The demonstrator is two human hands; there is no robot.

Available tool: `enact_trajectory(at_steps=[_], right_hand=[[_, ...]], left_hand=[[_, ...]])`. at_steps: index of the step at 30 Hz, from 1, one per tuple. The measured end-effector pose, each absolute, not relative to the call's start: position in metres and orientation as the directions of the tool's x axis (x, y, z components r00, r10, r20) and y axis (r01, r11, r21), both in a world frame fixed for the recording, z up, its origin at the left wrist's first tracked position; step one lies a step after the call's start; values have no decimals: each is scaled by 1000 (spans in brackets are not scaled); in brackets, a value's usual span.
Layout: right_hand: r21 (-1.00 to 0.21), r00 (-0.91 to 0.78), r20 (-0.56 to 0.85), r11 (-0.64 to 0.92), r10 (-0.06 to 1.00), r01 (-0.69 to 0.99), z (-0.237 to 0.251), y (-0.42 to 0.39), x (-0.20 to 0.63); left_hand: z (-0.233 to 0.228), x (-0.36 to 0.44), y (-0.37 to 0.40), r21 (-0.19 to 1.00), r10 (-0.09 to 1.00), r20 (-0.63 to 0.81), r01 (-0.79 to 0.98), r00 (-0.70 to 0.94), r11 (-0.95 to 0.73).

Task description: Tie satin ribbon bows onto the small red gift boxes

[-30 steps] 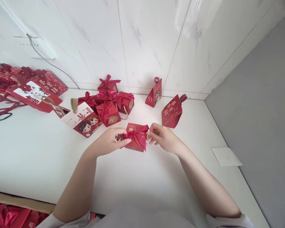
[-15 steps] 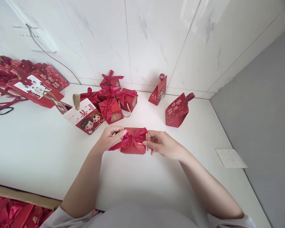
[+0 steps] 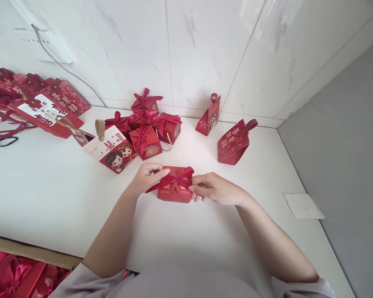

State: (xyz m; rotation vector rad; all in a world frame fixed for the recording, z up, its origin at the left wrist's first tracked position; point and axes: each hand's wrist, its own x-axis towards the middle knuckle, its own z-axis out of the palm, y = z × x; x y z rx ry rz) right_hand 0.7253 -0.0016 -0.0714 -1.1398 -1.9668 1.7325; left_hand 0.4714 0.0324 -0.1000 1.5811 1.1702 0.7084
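Note:
A small red gift box (image 3: 174, 191) lies on the white table (image 3: 180, 240) in front of me, with a dark pink ribbon (image 3: 174, 180) across its top. My left hand (image 3: 147, 177) pinches the ribbon's left part at the box's left side. My right hand (image 3: 213, 189) holds the ribbon's right end against the box's right side. Both hands touch the box.
Several finished red boxes with bows (image 3: 146, 124) cluster behind. A cartoon-printed bag (image 3: 110, 149) lies left of them. Two red handled boxes (image 3: 209, 116) (image 3: 233, 142) stand right. Flat red packaging (image 3: 34, 103) piles at far left. A white paper (image 3: 303, 205) lies right. More red boxes (image 3: 15, 279) sit below the table.
The box has been turned flat-side toward me and the ribbon drawn out sideways to the left. Both hands stayed on the ribbon; the view shifted slightly.

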Motion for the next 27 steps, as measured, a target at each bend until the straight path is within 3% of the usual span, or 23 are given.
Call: enact_trajectory(at_steps=[5,14,20,23,27], right_hand=[[-934,-697,-243,32,675,357,-72,0,727],[-894,-703,-343,15,623,448,-72,5,736],[-866,-620,-468,-186,630,464,-65,1,742],[-836,-574,-501,-188,648,516,-67,-3,739],[-865,-640,-465,-160,611,476,-71,-3,736]], left_hand=[[-102,472,32,953,918,-123,303,377,3],[-104,475,31,924,902,-49,363,428,-122],[-104,476,28,938,880,-63,329,471,-109],[-102,476,28,937,877,-48,326,478,-126],[-101,475,27,920,887,-50,368,458,-138]])
